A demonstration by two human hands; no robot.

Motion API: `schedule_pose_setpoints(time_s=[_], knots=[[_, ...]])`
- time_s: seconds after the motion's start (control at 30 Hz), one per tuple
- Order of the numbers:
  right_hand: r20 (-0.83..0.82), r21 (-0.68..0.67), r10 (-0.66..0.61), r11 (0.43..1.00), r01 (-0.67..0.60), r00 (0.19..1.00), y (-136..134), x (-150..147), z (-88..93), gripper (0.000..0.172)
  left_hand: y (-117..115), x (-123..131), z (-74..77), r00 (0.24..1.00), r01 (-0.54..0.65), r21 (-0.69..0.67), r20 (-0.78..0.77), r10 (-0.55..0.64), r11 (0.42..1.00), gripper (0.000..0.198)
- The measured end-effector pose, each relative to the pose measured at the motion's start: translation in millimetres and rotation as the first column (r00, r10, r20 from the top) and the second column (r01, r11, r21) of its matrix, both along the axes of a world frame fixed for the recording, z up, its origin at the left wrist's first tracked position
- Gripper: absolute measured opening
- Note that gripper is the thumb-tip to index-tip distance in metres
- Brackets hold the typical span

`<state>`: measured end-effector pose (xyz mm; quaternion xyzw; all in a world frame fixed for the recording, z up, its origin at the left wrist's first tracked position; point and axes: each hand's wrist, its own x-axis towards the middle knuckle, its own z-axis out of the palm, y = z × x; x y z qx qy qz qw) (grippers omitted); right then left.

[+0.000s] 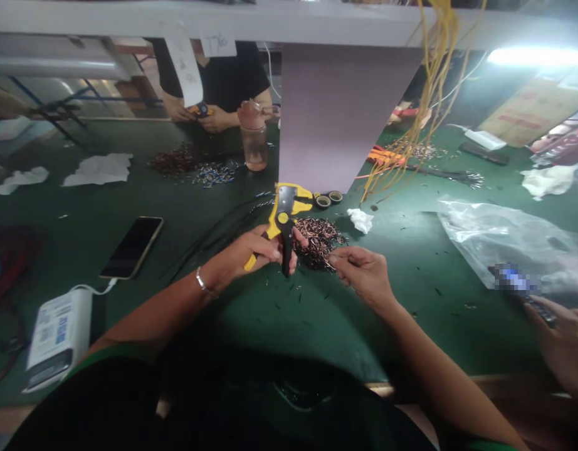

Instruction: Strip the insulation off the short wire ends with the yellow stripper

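A yellow and black wire stripper (284, 217) is gripped in my left hand (264, 247), its jaws pointing up and to the right. Just beyond and to the right of it lies a heap of short dark wire pieces with coppery ends (320, 241). My right hand (362, 272) is at the heap's right edge, thumb and forefinger pinched together. What sits between those fingertips, if anything, is too small to make out. Long black wires (214, 235) stretch over the green table to the left of my left hand.
Two tape rolls (323, 201) and a crumpled tissue (361, 220) lie behind the heap. A phone (133, 247) is cabled to a white power bank (58, 335). Yellow wires (430, 106) hang from the shelf. At right, another person's hand (564, 338) holds a device near a plastic bag (500, 232).
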<state>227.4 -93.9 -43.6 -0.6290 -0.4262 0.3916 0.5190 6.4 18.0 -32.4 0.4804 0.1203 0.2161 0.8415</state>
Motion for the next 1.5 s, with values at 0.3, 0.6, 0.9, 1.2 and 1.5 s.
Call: schedule_pose_setpoints(time_s=[0.3,0.6,0.9,1.2,1.5], knots=[[-0.006,0.122,-0.011,0.992,0.011,1.000,-3,1,-5.1,0.013,-14,-18,-23.8,0.974,0.221,-0.138,-0.013,-0.225,0.965,0.078],[0.014,0.147,-0.038,0.989,0.035,0.999,-7,0,-2.3,0.009,-30,-17,-28.5,0.977,0.208,-0.119,-0.027,-0.212,0.971,0.079],[0.061,0.121,0.011,0.993,-0.019,0.998,-9,-1,4.6,0.008,-31,-16,-35.7,0.950,0.311,-0.189,0.056,-0.306,0.932,0.078],[0.070,0.104,0.028,0.994,-0.035,0.997,-9,-2,7.2,0.006,-31,-16,-38.9,0.947,0.320,-0.193,0.046,-0.317,0.928,0.076],[0.046,0.087,0.009,0.996,-0.013,0.999,-8,-3,5.2,0.008,-33,-16,-39.0,0.950,0.313,-0.177,0.037,-0.311,0.933,0.076]])
